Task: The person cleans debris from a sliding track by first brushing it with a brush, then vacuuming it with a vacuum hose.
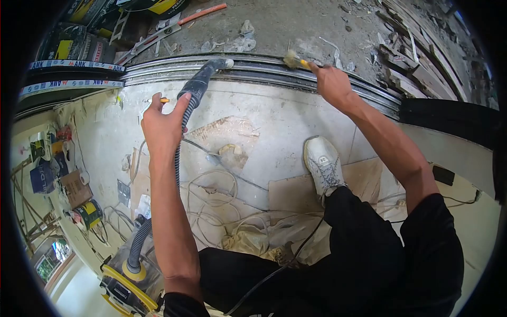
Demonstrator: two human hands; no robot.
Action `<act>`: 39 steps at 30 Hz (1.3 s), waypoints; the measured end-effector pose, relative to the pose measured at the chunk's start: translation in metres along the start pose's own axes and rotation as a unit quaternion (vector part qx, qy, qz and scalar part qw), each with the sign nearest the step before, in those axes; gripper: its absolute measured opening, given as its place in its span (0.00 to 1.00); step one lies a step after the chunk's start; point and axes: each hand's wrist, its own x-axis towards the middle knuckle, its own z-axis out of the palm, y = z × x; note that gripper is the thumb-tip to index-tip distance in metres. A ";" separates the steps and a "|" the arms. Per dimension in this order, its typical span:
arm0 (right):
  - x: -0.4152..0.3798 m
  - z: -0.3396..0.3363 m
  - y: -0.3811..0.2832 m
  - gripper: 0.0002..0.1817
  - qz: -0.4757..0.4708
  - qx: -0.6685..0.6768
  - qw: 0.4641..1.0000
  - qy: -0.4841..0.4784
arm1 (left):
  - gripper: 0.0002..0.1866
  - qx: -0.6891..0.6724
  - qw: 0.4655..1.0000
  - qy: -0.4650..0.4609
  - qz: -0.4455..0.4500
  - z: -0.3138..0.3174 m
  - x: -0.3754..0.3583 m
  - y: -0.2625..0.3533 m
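My left hand [164,122] is wrapped round the grey ribbed vacuum hose [193,98], and a small yellow-orange stick shows beside its fingers. The black nozzle [207,71] slants up to the right, its pale tip over the metal floor track [253,66]. To the right, my right hand [332,82] grips the yellow handle of a brush [292,59]. The brush's bristles are at the upper edge of the same track. The track's several parallel rails run across the floor below the rubble.
A yellow and black vacuum [124,288] stands at the lower left. Cables [222,182] and cardboard [293,198] lie around my shoe [322,164]. Wood scraps [417,68] are piled at the upper right, buckets [87,45] at the upper left. An orange-ended level [179,26] lies beyond the track.
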 end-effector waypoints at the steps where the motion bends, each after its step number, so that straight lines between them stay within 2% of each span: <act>1: -0.002 0.003 0.004 0.19 -0.003 -0.006 0.999 0.032 | 0.44 -0.002 1.000 0.006 -0.008 -0.001 0.000 0.000; 5: 0.030 0.015 -0.028 0.17 -0.008 0.039 0.999 0.022 | 0.45 -0.008 1.000 0.011 0.009 -0.002 0.008 -0.010; 10: 0.087 0.028 -0.110 0.13 0.003 0.198 0.980 0.018 | 0.46 -0.049 0.999 0.000 -0.002 0.007 0.011 0.005; 13: 0.083 0.030 -0.097 0.14 0.032 0.201 0.979 0.004 | 0.46 -0.069 0.998 -0.003 0.005 0.014 0.018 0.009; 15: 0.059 0.023 -0.057 0.15 0.055 0.160 0.985 -0.012 | 0.46 -0.075 0.997 -0.034 -0.011 0.016 0.015 0.010; 16: 0.038 0.012 -0.034 0.16 0.072 0.144 0.987 -0.012 | 0.47 -0.077 0.996 -0.034 0.010 0.027 0.020 -0.005; 17: 0.023 0.023 -0.002 0.27 0.077 0.098 0.992 -0.004 | 0.47 -0.078 0.996 -0.031 0.005 0.027 0.019 -0.005; 18: -0.002 0.030 0.025 0.24 0.070 0.090 0.992 0.060 | 0.47 -0.082 0.996 -0.024 -0.015 0.026 0.016 -0.003; 20: -0.042 0.030 0.059 0.22 0.146 0.114 0.980 0.076 | 0.47 -0.085 0.995 -0.019 -0.040 0.025 0.014 -0.004; 22: -0.059 0.036 0.071 0.21 0.158 0.111 0.977 0.089 | 0.47 -0.076 0.996 -0.012 -0.033 0.030 0.012 -0.013; 24: -0.061 0.041 0.062 0.18 0.171 0.114 0.970 0.132 | 0.46 -0.069 0.997 -0.006 -0.020 0.029 0.014 -0.013; 26: -0.046 0.049 0.048 0.14 0.173 0.111 0.971 0.122 | 0.45 -0.065 0.998 -0.020 0.017 0.024 0.012 -0.014; 29: -0.039 0.048 0.024 0.14 0.222 0.145 0.957 0.122 | 0.44 -0.037 0.999 -0.023 0.004 0.010 0.009 -0.005; 31: -0.036 0.044 0.010 0.13 0.212 0.188 0.956 0.084 | 0.44 -0.039 0.999 -0.032 0.007 0.009 0.008 -0.001; 33: -0.022 0.042 -0.013 0.15 0.200 0.251 0.943 0.084 | 0.44 -0.059 0.998 -0.028 0.010 0.012 0.008 0.003; 35: 0.003 0.034 -0.044 0.13 0.207 0.333 0.915 0.091 | 0.43 -0.062 0.997 -0.036 0.014 0.016 0.007 0.015; 36: 0.010 0.035 -0.043 0.13 0.212 0.330 0.915 0.090 | 0.43 -0.082 0.995 -0.052 0.018 0.015 0.004 0.025; 38: 0.029 0.040 -0.032 0.15 0.227 0.427 0.865 0.132 | 0.43 -0.099 0.992 -0.074 0.023 0.019 -0.003 0.038; 39: 0.021 0.027 -0.014 0.17 0.263 0.463 0.844 0.067 | 0.43 -0.098 0.992 -0.075 0.022 0.024 -0.006 0.041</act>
